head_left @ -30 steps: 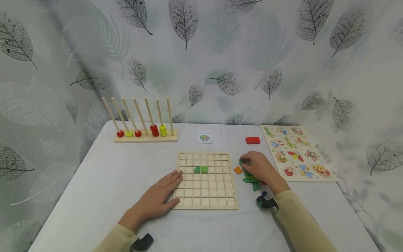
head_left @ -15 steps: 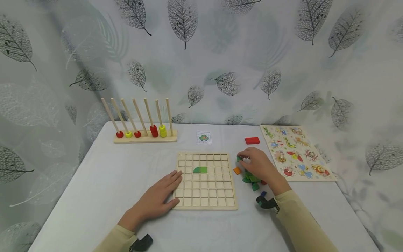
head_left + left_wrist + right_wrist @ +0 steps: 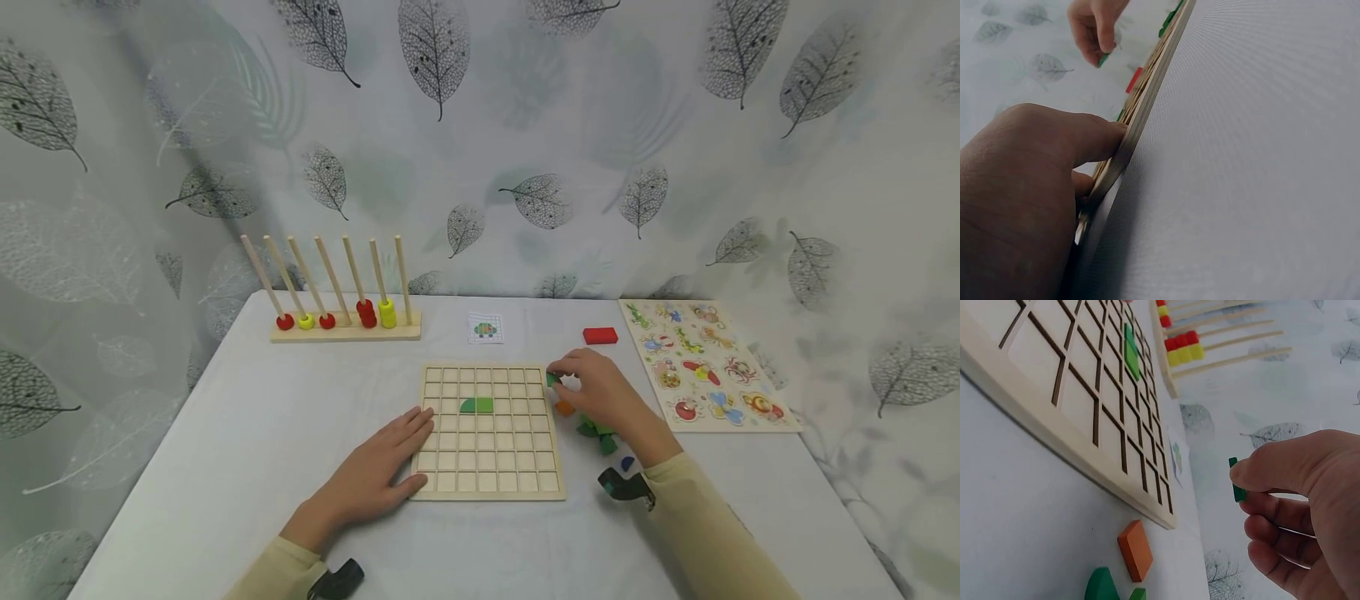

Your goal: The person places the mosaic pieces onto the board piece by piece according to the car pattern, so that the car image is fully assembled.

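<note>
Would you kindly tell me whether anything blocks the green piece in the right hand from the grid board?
Nothing visible does: the right hand holds the green piece raised by the grid board, and the orange piece lies lower, beside it.

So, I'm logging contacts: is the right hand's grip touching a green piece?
Touching: the right wrist view shows the right hand's grip pinching a green piece between its fingertips.
</note>
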`<state>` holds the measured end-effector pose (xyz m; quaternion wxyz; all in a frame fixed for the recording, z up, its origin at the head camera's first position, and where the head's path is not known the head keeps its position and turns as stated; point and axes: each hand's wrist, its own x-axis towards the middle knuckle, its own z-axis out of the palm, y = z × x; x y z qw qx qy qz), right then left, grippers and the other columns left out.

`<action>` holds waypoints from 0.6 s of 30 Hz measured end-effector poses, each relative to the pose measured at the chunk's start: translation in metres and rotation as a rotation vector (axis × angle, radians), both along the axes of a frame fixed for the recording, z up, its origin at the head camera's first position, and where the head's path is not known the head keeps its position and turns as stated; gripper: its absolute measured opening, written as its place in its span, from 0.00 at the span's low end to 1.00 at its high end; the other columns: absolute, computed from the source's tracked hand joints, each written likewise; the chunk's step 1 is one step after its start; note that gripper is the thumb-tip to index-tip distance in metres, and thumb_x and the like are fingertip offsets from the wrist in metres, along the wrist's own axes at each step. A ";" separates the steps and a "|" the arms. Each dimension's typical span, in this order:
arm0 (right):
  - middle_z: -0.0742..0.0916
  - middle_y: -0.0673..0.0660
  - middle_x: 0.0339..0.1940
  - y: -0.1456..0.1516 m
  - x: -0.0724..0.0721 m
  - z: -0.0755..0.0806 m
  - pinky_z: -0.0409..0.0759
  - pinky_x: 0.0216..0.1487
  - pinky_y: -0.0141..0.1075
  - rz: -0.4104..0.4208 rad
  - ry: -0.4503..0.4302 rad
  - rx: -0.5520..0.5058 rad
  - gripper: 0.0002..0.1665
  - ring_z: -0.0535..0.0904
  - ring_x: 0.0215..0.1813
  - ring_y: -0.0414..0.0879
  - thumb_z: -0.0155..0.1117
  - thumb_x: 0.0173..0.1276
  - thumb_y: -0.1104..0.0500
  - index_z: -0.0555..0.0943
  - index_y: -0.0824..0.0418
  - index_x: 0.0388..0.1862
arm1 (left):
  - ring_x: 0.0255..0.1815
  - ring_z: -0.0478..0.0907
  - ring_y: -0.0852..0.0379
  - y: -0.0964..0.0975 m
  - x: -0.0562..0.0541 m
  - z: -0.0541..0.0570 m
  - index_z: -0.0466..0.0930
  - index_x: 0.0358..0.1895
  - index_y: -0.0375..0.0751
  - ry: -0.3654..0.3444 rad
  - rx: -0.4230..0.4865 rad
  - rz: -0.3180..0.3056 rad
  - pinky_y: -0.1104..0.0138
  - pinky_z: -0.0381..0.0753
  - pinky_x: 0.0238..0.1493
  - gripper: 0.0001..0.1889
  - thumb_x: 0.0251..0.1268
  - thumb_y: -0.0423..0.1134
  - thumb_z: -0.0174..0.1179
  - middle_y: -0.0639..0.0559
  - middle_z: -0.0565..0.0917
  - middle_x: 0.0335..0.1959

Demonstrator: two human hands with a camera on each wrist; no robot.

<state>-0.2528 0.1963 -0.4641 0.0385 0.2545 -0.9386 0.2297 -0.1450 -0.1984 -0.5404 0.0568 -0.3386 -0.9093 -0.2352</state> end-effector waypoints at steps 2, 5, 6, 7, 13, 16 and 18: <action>0.90 0.53 0.48 -0.003 0.001 0.000 0.87 0.55 0.49 0.004 0.005 -0.003 0.16 0.84 0.51 0.51 0.79 0.70 0.61 0.91 0.61 0.55 | 0.87 0.56 0.44 0.000 0.000 0.000 0.65 0.83 0.33 0.003 0.001 -0.002 0.45 0.63 0.81 0.40 0.78 0.52 0.62 0.45 0.62 0.87; 0.90 0.53 0.47 -0.006 0.002 0.001 0.87 0.54 0.49 0.009 0.012 -0.006 0.15 0.84 0.50 0.50 0.80 0.69 0.62 0.91 0.61 0.54 | 0.87 0.56 0.44 0.000 0.000 0.001 0.65 0.84 0.34 -0.006 0.006 -0.006 0.46 0.63 0.81 0.40 0.78 0.52 0.63 0.46 0.62 0.87; 0.90 0.53 0.47 -0.007 0.002 0.001 0.87 0.54 0.49 0.013 0.015 -0.005 0.15 0.84 0.50 0.50 0.79 0.69 0.63 0.91 0.61 0.54 | 0.87 0.56 0.44 0.000 0.000 0.001 0.65 0.84 0.34 -0.008 0.007 -0.006 0.46 0.63 0.81 0.40 0.78 0.52 0.63 0.46 0.62 0.87; 0.90 0.53 0.47 -0.009 0.002 0.002 0.87 0.54 0.48 0.016 0.014 -0.007 0.15 0.84 0.50 0.50 0.79 0.69 0.63 0.91 0.61 0.54 | 0.87 0.56 0.44 0.000 0.000 0.001 0.65 0.84 0.34 -0.009 0.007 -0.005 0.46 0.63 0.81 0.40 0.78 0.52 0.63 0.46 0.62 0.87; 0.89 0.52 0.47 -0.018 0.003 0.005 0.86 0.54 0.46 0.029 0.012 0.002 0.14 0.83 0.51 0.49 0.78 0.71 0.61 0.92 0.60 0.53 | 0.87 0.55 0.45 0.000 0.000 0.000 0.65 0.84 0.34 -0.011 0.007 0.000 0.45 0.63 0.81 0.40 0.78 0.52 0.62 0.46 0.62 0.87; 0.89 0.52 0.46 -0.022 0.002 0.004 0.87 0.53 0.46 0.042 0.021 0.007 0.13 0.83 0.50 0.48 0.79 0.70 0.61 0.92 0.60 0.53 | 0.87 0.55 0.45 0.000 0.001 0.001 0.64 0.84 0.35 -0.017 0.008 0.000 0.46 0.62 0.81 0.40 0.78 0.53 0.62 0.47 0.61 0.87; 0.90 0.52 0.46 -0.026 0.002 0.002 0.86 0.53 0.45 0.052 0.024 0.005 0.14 0.83 0.50 0.48 0.79 0.70 0.61 0.92 0.59 0.53 | 0.87 0.55 0.45 -0.001 0.001 0.001 0.65 0.84 0.35 -0.016 0.007 0.002 0.46 0.63 0.81 0.40 0.78 0.53 0.62 0.47 0.61 0.87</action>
